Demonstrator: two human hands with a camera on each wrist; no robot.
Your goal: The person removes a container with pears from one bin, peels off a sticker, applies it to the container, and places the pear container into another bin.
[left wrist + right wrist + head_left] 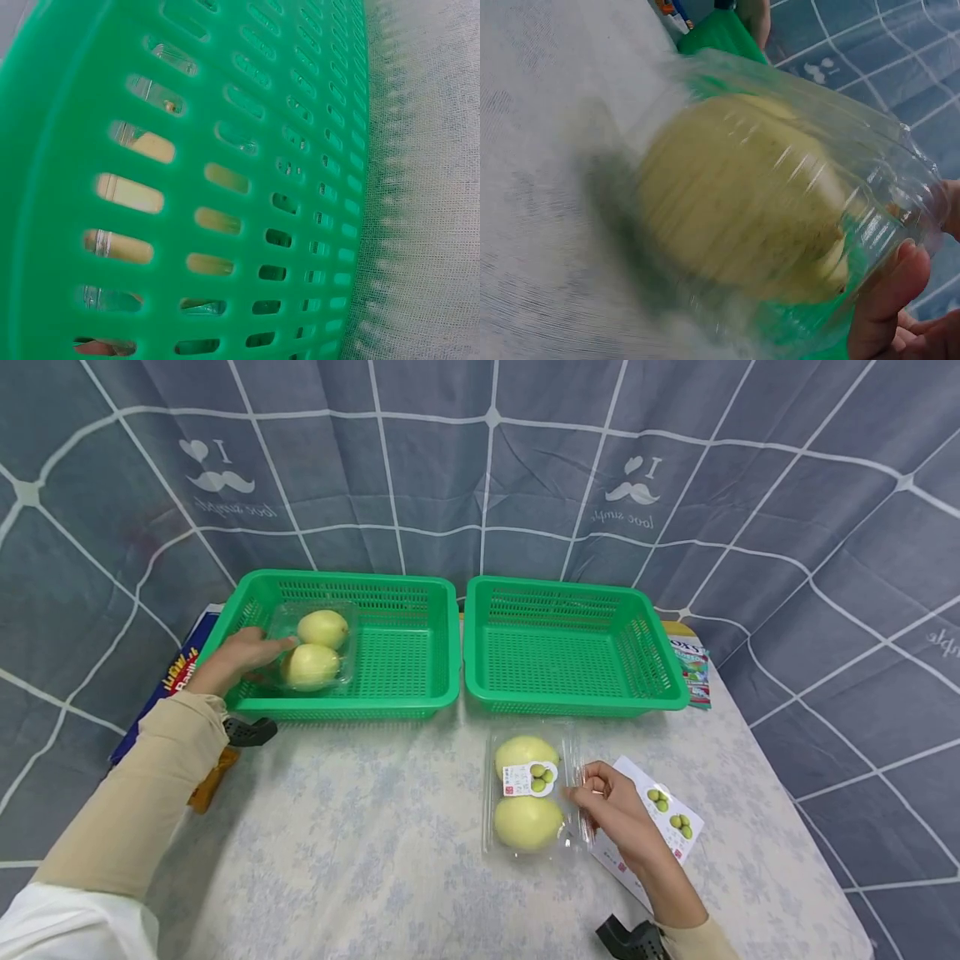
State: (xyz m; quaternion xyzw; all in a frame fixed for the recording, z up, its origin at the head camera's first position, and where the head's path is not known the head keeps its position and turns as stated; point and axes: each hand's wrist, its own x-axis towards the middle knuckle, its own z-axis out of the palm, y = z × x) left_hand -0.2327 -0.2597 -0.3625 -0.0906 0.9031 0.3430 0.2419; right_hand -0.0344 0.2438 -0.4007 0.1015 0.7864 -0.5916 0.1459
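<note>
Inside the left green basket (397,702) is a clear plastic box (349,673) with two pale yellow, pear-like fruits (322,628). My left hand (247,653) holds that box by its left side; some fingers are hidden. A second clear plastic box (491,852), with a white fruit sticker (519,781) across it, is in front of the right basket. It contains two similar fruits (528,823). My right hand (617,810) pinches its right edge, thumb on the plastic in the right wrist view. Basket slots fill much of the left wrist view.
The right green basket (555,703) stands beside the left one. A sheet of fruit stickers (686,835) lies partly under my right hand. Left of the baskets are a blue Barilla box (168,672) and an orange-brown packet (212,783). A green packet (696,677) lies at right, before a curtain (540,468).
</note>
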